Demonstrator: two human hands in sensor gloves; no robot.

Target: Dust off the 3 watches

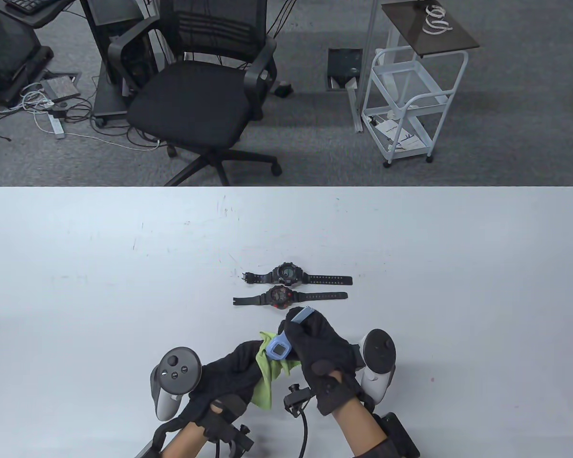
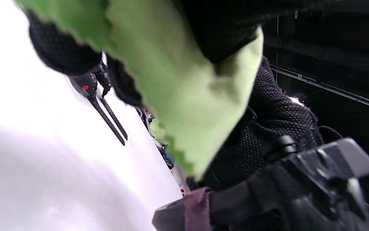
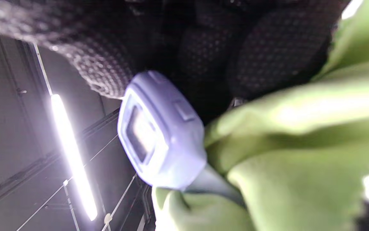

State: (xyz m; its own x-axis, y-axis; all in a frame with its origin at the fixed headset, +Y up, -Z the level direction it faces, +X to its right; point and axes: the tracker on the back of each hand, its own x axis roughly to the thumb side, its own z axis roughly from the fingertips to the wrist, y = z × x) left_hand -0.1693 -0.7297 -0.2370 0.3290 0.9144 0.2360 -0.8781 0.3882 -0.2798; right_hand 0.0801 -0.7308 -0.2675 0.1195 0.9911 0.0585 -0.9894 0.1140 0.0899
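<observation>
My right hand (image 1: 310,341) grips a light blue watch (image 1: 279,349) by its strap, lifted just above the table (image 1: 76,267). My left hand (image 1: 234,369) holds a green cloth (image 1: 266,379) against the lower strap of that watch. The right wrist view shows the blue watch (image 3: 158,138) close up, its face bare, with the green cloth (image 3: 287,160) wrapped below it. Two black watches lie flat beyond my hands: a black-and-red one (image 1: 280,296) nearer and an all-black one (image 1: 286,273) behind it. In the left wrist view the green cloth (image 2: 184,83) fills the middle, and the black watches' straps (image 2: 107,118) show past it.
A black office chair (image 1: 196,100) and a white wire cart (image 1: 406,105) stand on the floor beyond the table's far edge. Cables trail off my wrists near the front edge of the table.
</observation>
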